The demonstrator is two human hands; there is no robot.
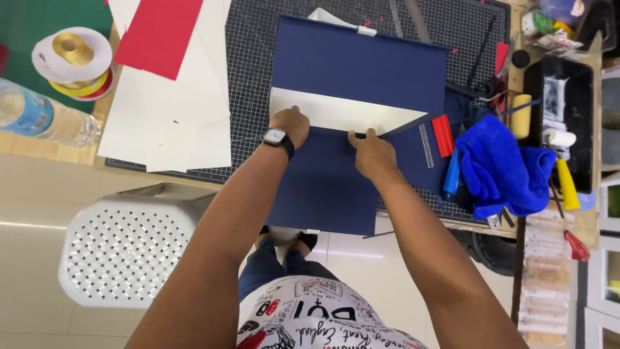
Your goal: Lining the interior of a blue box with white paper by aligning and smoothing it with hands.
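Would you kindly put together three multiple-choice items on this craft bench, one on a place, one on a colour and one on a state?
1. Where does the blue cloth lie?
A. right of the navy board
B. on the white stool
C. under the red sheet

2. What colour is the sheet at the top left?
A. green
B. red
C. yellow

3. How do the left hand and right hand stand?
A. both lifted clear
B. one holding scissors
C. both pressed on the navy board

Answers: 1 A, it is bunched at the board's right edge; 2 B, it is plainly red; 3 C, both hands press at the fold.
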